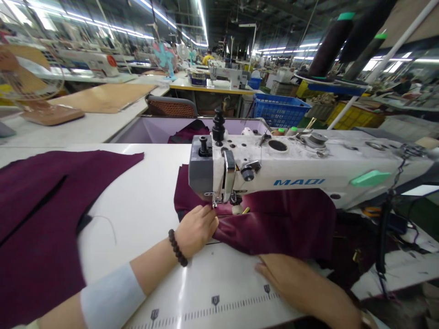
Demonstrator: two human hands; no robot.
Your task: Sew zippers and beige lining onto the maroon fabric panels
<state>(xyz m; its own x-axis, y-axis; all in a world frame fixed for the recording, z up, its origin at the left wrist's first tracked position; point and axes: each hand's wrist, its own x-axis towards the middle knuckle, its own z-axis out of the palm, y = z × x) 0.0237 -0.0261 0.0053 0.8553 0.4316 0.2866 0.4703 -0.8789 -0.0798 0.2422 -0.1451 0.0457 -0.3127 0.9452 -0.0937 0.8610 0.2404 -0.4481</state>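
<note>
– Busy sewing hall behind, strip lights (pixel 202 20) overhead. Main item, location?

– Maroon fabric (pixel 260 233), spread rumpled beneath the arm of the sewing machine (pixel 343 167), on the white bench (pixel 137 196). Running up to the presser foot (pixel 215 204).

– Left hand (pixel 199 230)?

– Mostly closed, fingers bunched on the fabric, just beside the foot. Exact pinch partly hidden by the knuckles.

– Right hand (pixel 281 274)?

– Blurred. Loosely curved at the near edge of the fabric, thumb low over the bench. Gripping or only resting? Cannot tell.

– Step in hand?

– Probably guiding the fabric at the foot. Best done with light left pressure, layers flat, no tugging against the feed. Fingertips very near the foot, so safer a touch farther back.

– And for the right?

– Best used for supporting slack, smoothing ripples, preventing drag from the bulk on that side. Worth checking for folds trapped beneath; underside not visible.

– Rest of the bench, quick?

– Second maroon piece (pixel 37 196) at the left, dark line across, well apart from the machine. Loose thread (pixel 112 227) beside. Printed ruler (pixel 233 305) along the near side, possibly handy for checking lengths.

– Farther out?

– Thread cones (pixel 325 50) upper right, blue basket (pixel 281 109) behind the machine, tan fan (pixel 51 113) far left.
</note>
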